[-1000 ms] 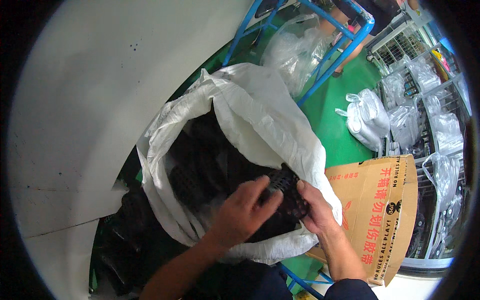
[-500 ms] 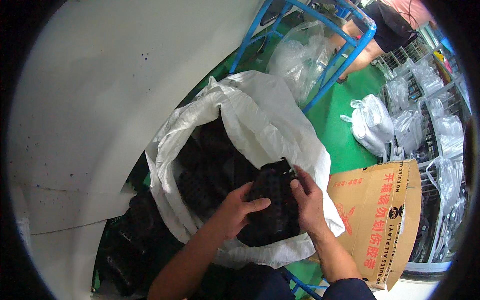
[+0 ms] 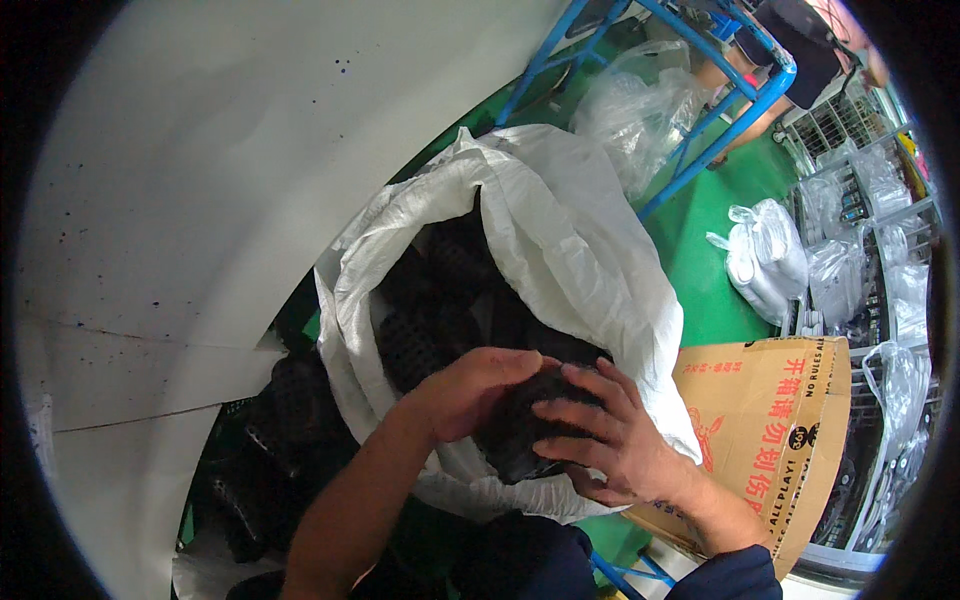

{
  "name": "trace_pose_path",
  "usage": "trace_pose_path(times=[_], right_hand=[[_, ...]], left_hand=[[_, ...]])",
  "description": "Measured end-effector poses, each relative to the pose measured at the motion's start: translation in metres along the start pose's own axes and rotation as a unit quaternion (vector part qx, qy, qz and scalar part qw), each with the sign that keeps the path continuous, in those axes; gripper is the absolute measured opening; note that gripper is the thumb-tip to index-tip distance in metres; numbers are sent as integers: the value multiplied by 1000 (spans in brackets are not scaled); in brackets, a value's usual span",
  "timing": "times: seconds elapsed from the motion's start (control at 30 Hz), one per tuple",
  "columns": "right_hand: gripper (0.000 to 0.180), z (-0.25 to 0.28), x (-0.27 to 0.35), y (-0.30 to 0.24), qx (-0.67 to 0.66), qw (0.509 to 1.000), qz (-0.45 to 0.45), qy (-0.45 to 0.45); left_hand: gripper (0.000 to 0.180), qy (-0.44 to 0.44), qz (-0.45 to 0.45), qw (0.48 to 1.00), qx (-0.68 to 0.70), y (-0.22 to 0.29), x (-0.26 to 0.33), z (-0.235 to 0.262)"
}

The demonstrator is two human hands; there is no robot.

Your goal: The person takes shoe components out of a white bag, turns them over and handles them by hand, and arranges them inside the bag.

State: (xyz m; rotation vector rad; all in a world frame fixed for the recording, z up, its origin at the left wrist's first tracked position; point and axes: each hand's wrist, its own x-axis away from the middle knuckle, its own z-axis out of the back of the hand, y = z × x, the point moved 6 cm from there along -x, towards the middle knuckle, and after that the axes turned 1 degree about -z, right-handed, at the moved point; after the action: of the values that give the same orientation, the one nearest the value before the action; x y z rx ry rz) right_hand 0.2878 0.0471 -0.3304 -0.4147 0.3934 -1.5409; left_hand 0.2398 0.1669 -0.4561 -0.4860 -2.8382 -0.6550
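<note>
A dark black piece [image 3: 520, 425], dotted with small holes in the earlier frame, is between my hands over the mouth of a white woven sack [image 3: 622, 300]. My left hand [image 3: 475, 390] grips its left side, the thumb along the top edge. My right hand [image 3: 610, 430] rests on its right side, with bent, spread fingers over it. Its exact kind is hard to make out. Inside the sack lie several similar black perforated pieces [image 3: 415, 345]. The sack's rim is folded outward around them.
More black pieces [image 3: 270, 430] lie on the floor at the left, beside a pale panel [image 3: 180, 250]. A cardboard box [image 3: 745, 420] stands right of the sack. Beyond are a blue metal frame [image 3: 690, 170], a clear plastic bag [image 3: 640, 110], white bundles [image 3: 765, 260], loaded racks [image 3: 880, 270] and another person [image 3: 800, 50].
The black piece has tilted and sunk lower between my hands. My right hand has turned, its fingers now over the piece. The whole view has shifted slightly.
</note>
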Motion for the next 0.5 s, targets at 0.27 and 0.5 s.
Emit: trace_pose_path(times=[0.27, 0.5], right_hand=[[58, -17, 22, 69, -258, 857, -340, 288], [69, -18, -77, 68, -410, 823, -249, 304]], left_hand=[[55, 105, -150, 983, -16, 17, -2, 2], [49, 200, -304, 927, -89, 103, 7, 14]])
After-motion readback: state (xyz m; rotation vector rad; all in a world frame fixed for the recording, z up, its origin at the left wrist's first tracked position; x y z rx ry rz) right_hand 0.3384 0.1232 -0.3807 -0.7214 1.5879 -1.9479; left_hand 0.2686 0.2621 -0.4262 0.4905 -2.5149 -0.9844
